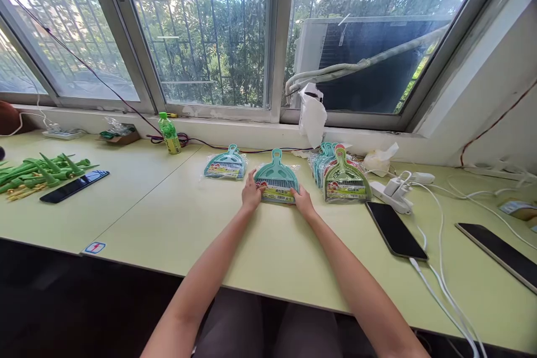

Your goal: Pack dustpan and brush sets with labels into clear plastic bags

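Observation:
Between my two hands stands a teal mini dustpan and brush set (277, 172) in a clear wrapper, with a printed label across its lower part. My left hand (251, 193) grips its left edge, and my right hand (302, 201) grips its lower right edge. Another wrapped teal set (226, 165) lies on the table to the left of my left hand. To the right of my right hand, several wrapped sets are grouped together, with a green and red one (345, 176) in front and teal ones (321, 159) behind it.
A power strip (391, 197) with cables and a phone (396, 230) lie at the right, with another phone (499, 251) beyond. A green bottle (169, 133) stands by the sill. Green stalks (42, 172) and a dark phone (75, 186) lie at the left.

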The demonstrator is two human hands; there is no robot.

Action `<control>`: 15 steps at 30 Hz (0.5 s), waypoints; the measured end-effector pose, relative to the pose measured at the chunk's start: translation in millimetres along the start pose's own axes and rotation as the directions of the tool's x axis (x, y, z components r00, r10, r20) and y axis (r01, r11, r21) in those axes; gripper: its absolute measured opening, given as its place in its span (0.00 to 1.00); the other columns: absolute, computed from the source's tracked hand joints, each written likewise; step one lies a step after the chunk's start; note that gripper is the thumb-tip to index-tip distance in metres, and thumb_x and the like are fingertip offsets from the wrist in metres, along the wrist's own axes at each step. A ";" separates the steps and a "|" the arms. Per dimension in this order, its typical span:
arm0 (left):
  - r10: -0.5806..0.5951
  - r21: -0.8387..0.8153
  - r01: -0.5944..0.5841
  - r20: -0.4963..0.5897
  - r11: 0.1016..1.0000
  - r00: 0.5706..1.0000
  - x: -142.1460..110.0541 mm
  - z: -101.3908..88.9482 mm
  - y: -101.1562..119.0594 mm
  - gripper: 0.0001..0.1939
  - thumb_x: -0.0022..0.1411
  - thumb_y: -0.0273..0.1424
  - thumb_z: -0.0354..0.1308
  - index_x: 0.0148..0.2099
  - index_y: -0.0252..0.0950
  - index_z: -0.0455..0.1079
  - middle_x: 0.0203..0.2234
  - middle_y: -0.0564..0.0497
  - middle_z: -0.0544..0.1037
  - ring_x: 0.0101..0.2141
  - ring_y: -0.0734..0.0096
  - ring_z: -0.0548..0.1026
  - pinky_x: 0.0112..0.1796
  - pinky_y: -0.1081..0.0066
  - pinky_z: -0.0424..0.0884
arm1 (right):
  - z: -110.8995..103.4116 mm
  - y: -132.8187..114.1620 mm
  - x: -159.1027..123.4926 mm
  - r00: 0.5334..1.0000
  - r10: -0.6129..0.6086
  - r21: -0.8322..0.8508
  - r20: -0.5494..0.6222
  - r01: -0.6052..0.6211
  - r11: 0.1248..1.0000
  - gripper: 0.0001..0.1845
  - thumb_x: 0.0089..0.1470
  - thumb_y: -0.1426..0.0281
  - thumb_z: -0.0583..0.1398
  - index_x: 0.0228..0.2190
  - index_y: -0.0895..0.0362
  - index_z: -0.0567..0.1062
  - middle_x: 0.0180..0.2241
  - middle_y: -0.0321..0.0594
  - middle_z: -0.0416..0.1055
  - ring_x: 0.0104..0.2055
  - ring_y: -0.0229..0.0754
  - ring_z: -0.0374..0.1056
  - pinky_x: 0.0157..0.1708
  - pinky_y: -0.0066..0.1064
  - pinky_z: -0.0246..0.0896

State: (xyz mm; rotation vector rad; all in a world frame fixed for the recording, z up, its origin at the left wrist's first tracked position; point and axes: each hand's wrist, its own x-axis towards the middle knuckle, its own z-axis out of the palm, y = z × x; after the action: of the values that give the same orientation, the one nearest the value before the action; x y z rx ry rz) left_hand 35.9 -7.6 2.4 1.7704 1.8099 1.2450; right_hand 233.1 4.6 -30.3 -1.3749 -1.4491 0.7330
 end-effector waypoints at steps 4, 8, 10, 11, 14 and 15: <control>0.006 -0.009 -0.006 -0.009 1.000 1.000 -0.1 -2.1 0.2 0.32 0.57 0.20 0.55 0.61 0.45 0.55 0.54 0.49 0.71 0.48 0.61 0.73 0.47 0.64 0.67 | 0.2 -1.2 -1.6 1.000 -0.007 0.015 0.005 0.006 1.000 0.19 0.52 0.59 0.52 0.39 0.56 0.72 0.39 0.45 0.75 0.42 0.51 0.69 0.42 0.39 0.63; 0.027 -0.009 -0.027 -0.026 1.000 0.999 -0.4 -2.3 -0.4 0.32 0.56 0.15 0.49 0.59 0.47 0.59 0.54 0.52 0.71 0.46 0.64 0.74 0.46 0.66 0.68 | -0.4 -3.5 -3.0 1.000 -0.004 0.018 0.015 0.004 1.000 0.20 0.52 0.58 0.52 0.40 0.57 0.72 0.40 0.47 0.75 0.43 0.52 0.69 0.43 0.40 0.63; 0.026 -0.005 -0.026 -0.036 1.000 0.999 -0.3 -1.8 -0.8 0.32 0.56 0.15 0.49 0.60 0.47 0.60 0.54 0.51 0.71 0.47 0.63 0.73 0.46 0.66 0.68 | -1.1 -4.6 -3.0 1.000 0.003 0.006 0.012 -0.003 1.000 0.19 0.52 0.59 0.53 0.39 0.57 0.72 0.40 0.47 0.75 0.43 0.52 0.69 0.44 0.40 0.63; 0.025 -0.007 -0.025 -0.037 1.000 0.999 -0.3 -1.7 -0.9 0.32 0.56 0.15 0.49 0.60 0.46 0.60 0.53 0.51 0.72 0.48 0.63 0.73 0.46 0.66 0.68 | -1.4 -4.9 -2.9 1.000 0.008 0.004 0.015 -0.008 1.000 0.19 0.52 0.59 0.53 0.39 0.57 0.72 0.40 0.47 0.75 0.43 0.52 0.69 0.44 0.40 0.63; 0.018 -0.025 -0.019 -0.038 1.000 0.999 -0.3 -1.7 -0.4 0.32 0.56 0.16 0.49 0.60 0.46 0.60 0.52 0.51 0.72 0.49 0.63 0.72 0.46 0.66 0.68 | -2.2 -5.0 -2.4 1.000 0.015 0.023 0.020 -0.015 1.000 0.19 0.52 0.59 0.54 0.41 0.56 0.73 0.39 0.45 0.76 0.42 0.51 0.69 0.43 0.40 0.64; 0.013 -0.029 -0.014 -0.037 0.999 0.999 -0.1 -1.9 -0.2 0.31 0.56 0.16 0.49 0.60 0.46 0.60 0.52 0.52 0.73 0.49 0.63 0.72 0.46 0.66 0.68 | -2.2 -4.8 -2.2 1.000 0.013 0.033 0.016 -0.013 0.999 0.19 0.52 0.59 0.55 0.41 0.56 0.73 0.38 0.44 0.76 0.42 0.51 0.70 0.43 0.40 0.64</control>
State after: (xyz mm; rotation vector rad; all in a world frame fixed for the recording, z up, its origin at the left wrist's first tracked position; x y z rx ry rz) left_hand 34.3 -8.4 3.2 1.7582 1.7923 1.3106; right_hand 233.1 1.2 -25.7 -1.3575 -1.4352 0.7740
